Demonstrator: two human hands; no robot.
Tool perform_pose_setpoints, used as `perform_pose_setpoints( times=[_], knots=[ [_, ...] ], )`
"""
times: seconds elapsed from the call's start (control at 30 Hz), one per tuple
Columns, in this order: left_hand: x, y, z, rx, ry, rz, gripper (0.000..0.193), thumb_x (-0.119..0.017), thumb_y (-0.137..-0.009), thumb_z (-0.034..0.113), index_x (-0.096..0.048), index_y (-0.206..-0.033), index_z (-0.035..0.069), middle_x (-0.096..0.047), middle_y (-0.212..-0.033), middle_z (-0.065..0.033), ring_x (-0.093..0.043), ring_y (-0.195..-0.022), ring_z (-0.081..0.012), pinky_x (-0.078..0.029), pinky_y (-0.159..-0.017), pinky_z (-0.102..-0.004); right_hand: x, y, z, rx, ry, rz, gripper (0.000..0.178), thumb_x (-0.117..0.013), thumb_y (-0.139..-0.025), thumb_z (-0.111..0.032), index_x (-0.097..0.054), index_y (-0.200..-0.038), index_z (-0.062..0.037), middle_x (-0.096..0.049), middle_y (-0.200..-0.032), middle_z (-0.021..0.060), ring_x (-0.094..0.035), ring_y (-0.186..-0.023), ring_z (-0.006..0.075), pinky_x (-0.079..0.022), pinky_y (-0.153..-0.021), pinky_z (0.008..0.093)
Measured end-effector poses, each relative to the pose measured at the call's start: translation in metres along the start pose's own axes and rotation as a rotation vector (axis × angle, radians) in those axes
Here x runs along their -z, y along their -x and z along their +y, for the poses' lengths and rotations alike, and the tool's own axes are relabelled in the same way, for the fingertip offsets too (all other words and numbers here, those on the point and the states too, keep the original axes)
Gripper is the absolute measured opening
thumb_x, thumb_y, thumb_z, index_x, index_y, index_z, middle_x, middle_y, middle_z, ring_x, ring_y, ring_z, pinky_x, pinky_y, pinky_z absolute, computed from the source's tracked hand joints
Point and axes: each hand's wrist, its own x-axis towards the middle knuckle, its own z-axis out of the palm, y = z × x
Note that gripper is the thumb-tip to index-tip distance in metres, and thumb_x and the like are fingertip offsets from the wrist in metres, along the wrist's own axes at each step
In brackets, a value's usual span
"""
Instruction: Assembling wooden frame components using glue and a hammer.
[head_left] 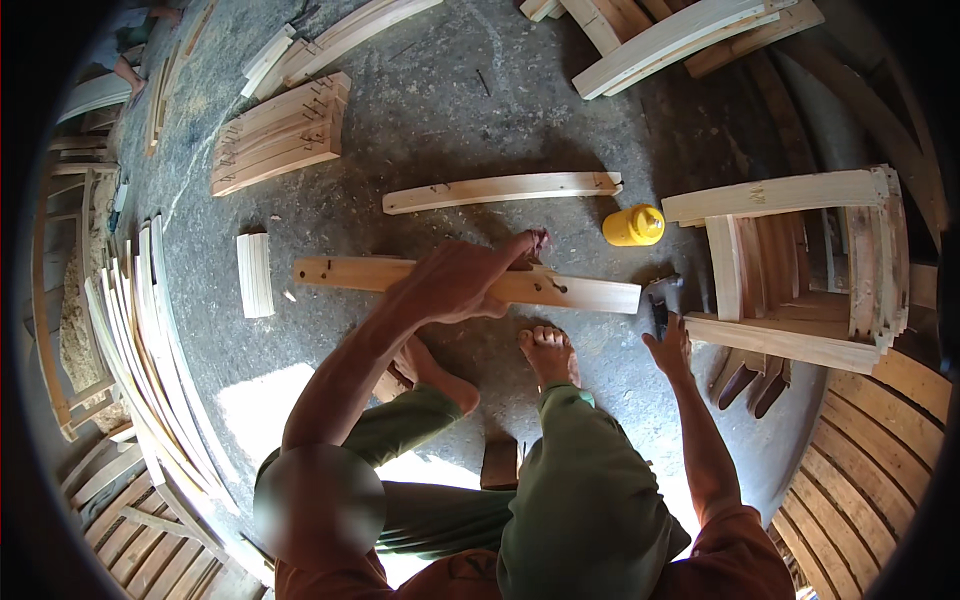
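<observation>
My left hand [450,280] is closed over the middle of a pale wooden plank [590,292], held crosswise above my feet. Dark holes or nail heads show near both ends of the plank. Something small and dark is at the fingertips, too small to make out. My right hand [672,348] is at the handle end of a hammer [662,292], thumb and fingers apart. Whether it touches the handle I cannot tell. Beyond the plank, a slightly curved wooden piece [500,190] lies on the floor beside a yellow plastic container [633,226].
Nail-studded boards [285,135] lie at the far left, near a short block stack [255,275]. Long thin strips [150,330] line the left side. A wooden frame stack [780,200] stands at right, more curved pieces [690,45] beyond. Another person's hand [130,78] shows at the far-left edge.
</observation>
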Motion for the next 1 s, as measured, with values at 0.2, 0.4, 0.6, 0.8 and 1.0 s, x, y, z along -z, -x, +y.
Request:
perform_pose_setpoints(
  times=[0.2, 0.4, 0.6, 0.8, 1.0],
  knots=[
    [0.005, 0.003, -0.001, 0.055, -0.051, -0.005, 0.09, -0.08, -0.071, 0.02, -0.033, -0.147, 0.013, -0.064, -0.121, -0.0208, -0.063, -0.105, -0.0368, -0.049, -0.089, -0.0437, -0.027, -0.024, 0.024, 0.016, -0.197, 0.134, 0.045, -0.071, -0.078, -0.022, -0.05, -0.11, 0.0005, -0.062, -0.1, 0.0273, -0.06, -0.099, 0.0447, -0.047, -0.082, 0.0535],
    [0.012, -0.001, 0.006, 0.125, -0.044, -0.045, 0.091, -0.075, -0.071, 0.024, -0.031, -0.15, 0.012, -0.058, -0.128, -0.0243, -0.058, -0.114, -0.0361, -0.045, -0.096, -0.0409, 0.039, 0.022, -0.05, -0.278, -0.776, -0.045, 0.025, -0.066, -0.084, -0.02, -0.052, -0.09, -0.0002, -0.055, -0.06, 0.0083, -0.053, -0.043, 0.0153, -0.042, -0.037, 0.0332],
    [0.009, 0.004, 0.006, 0.084, -0.039, -0.017, 0.091, -0.075, -0.071, 0.024, -0.03, -0.15, 0.013, -0.059, -0.124, -0.0263, -0.058, -0.112, -0.0374, -0.045, -0.095, -0.0409, 0.073, 0.087, -0.078, 0.071, -0.77, 0.085, 0.028, -0.061, -0.091, -0.026, -0.054, -0.087, 0.0012, -0.059, -0.062, 0.0076, -0.059, -0.049, 0.0153, -0.047, -0.044, 0.0336],
    [0.007, 0.012, 0.013, 0.071, -0.097, 0.017, 0.09, -0.074, -0.071, 0.025, -0.03, -0.149, 0.013, -0.06, -0.115, -0.0268, -0.06, -0.105, -0.0378, -0.046, -0.088, -0.0424, 0.115, 0.128, -0.133, 0.332, -0.596, 0.261, 0.031, -0.05, -0.102, -0.034, -0.047, -0.109, -0.0038, -0.055, -0.063, 0.0108, -0.052, -0.049, 0.02, -0.043, -0.047, 0.0383],
    [0.01, 0.016, 0.015, 0.026, -0.086, -0.007, 0.084, -0.075, -0.072, 0.025, -0.034, -0.145, 0.011, -0.064, -0.102, -0.0252, -0.063, -0.095, -0.0379, -0.048, -0.081, -0.0438, 0.179, 0.128, -0.209, 0.525, -0.396, 0.313, 0.044, -0.055, -0.099, -0.027, -0.042, -0.133, -0.0019, -0.062, -0.075, 0.0316, -0.062, -0.067, 0.0506, -0.048, -0.054, 0.0549]
  ],
)
